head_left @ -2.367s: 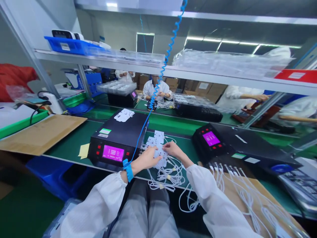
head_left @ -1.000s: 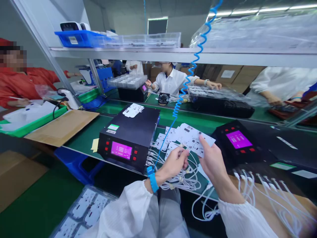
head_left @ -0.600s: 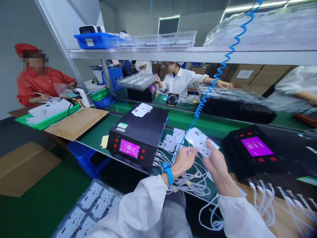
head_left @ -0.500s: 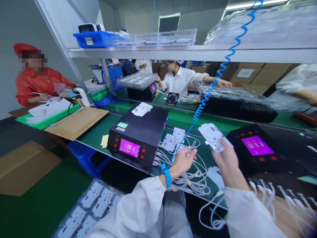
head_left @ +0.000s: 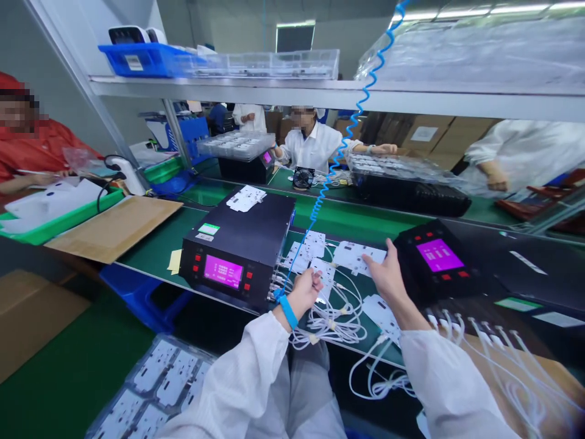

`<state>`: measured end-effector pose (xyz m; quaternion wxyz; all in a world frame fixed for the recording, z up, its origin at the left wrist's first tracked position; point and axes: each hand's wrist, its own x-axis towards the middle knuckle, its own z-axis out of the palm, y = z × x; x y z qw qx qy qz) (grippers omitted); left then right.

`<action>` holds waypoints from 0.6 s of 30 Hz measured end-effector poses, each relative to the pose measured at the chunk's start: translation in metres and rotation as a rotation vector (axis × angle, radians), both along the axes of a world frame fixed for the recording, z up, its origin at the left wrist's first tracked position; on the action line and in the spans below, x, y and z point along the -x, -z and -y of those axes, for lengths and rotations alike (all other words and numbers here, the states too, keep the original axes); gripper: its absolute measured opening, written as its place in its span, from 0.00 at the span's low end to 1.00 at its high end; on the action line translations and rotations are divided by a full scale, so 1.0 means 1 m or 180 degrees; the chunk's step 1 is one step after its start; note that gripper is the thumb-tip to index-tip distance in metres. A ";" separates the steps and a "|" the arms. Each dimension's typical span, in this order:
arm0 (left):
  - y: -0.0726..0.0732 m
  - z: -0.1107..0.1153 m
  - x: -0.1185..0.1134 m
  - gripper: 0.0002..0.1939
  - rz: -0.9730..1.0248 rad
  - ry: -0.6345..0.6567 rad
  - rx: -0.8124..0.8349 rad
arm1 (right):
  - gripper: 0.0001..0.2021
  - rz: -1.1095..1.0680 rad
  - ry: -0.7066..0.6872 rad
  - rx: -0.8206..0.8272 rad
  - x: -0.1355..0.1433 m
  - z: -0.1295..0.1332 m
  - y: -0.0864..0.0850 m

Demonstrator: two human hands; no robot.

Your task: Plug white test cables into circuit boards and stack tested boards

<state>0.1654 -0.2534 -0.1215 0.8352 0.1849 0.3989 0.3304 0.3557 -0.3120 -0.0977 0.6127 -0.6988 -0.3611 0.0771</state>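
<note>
left hand [head_left: 304, 294]: half-curled, hold unclear, at white rectangular circuit board [head_left: 325, 274]
right hand [head_left: 389, 274]: open, thumb at white notched circuit board [head_left: 353, 256], apparently positioning it

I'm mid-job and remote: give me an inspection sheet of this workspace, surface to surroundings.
Surface: green bench, bare in places.
Job's things: flat white boards between two black boxes with lit screens.
Clutter: cardboard sheet and yellow paper at left.
Hands: left hand curled over a board, grip unclear; right hand open, thumb over a board, contact unclear.
Cables: white cables looped near the edge; blue coiled cord hanging down.
Surroundings: shelf overhead; people beyond the bench and at left.
</note>
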 end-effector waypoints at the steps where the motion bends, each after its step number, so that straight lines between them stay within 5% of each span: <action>1: 0.000 0.001 0.001 0.12 0.0038 -0.0018 0.0004 | 0.44 0.0440 -0.0028 0.0077 0.002 0.000 -0.001; 9: -0.015 0.021 0.017 0.09 0.0374 0.0195 -0.0322 | 0.21 0.2004 -0.1035 0.0783 0.007 -0.017 -0.014; 18: -0.042 0.037 0.033 0.11 0.0408 0.0664 -0.1079 | 0.28 0.1613 -0.1756 0.1101 0.020 -0.008 -0.034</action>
